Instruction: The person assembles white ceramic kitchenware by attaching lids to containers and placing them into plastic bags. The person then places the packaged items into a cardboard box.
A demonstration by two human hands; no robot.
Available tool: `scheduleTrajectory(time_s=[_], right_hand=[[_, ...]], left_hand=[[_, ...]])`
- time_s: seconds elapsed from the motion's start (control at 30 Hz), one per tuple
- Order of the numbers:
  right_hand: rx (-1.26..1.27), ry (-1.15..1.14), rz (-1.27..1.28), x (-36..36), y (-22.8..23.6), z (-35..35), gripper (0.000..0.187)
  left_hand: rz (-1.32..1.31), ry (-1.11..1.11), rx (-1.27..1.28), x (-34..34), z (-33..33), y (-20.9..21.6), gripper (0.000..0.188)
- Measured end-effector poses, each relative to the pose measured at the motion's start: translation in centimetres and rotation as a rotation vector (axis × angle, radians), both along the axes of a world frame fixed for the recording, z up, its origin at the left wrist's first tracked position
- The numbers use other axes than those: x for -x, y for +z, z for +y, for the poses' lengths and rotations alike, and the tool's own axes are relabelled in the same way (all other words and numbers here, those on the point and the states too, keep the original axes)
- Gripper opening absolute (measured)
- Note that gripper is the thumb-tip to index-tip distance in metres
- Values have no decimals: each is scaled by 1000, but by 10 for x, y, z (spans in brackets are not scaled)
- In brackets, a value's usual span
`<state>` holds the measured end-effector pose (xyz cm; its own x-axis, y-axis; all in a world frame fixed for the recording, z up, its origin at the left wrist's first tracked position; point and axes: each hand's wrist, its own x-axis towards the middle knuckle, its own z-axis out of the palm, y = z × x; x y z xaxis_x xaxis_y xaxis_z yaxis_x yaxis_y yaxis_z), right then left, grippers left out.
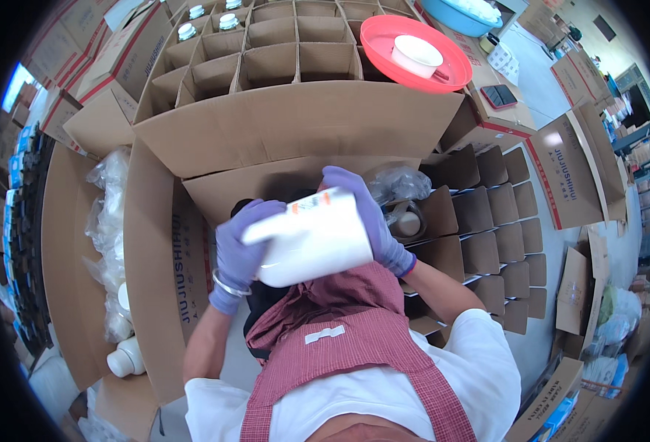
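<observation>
Between my purple-gloved hands, a white, smooth, roughly cylindrical container (317, 247) lies tilted sideways above my lap. An orange-and-white label shows near its upper edge, and motion blurs part of it. My left hand (242, 239) is closed at its left end, beside a white projecting part whose kind I cannot make out. Around the right end wraps my right hand (369, 210), fingers along the upper side. Just beyond the right hand, in a divided carton (479, 243), sit clear plastic bags (398, 184) and a round whitish piece (409, 223).
Ahead stands a large divided carton (295, 121) with several white-capped items (229, 21) and a red basin (376, 44) holding a white bowl (415, 53). At left, an open carton (74, 280) holds bagged white containers (127, 358). A phone (499, 96) lies at the right.
</observation>
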<state>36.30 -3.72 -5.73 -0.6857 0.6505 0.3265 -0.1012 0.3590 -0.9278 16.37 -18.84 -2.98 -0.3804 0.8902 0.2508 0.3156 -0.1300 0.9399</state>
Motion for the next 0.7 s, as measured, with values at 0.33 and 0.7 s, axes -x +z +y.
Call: scheduleTrajectory(time_s=[0.33,0.7], right_hand=[[96,188,154,-6,0,10,52],[-1181,-779,-511,20,148,178,64]], left_hand=[[-67,78,-16,-1,9,-1,31],[-531,348,-240,3,2,4,41]])
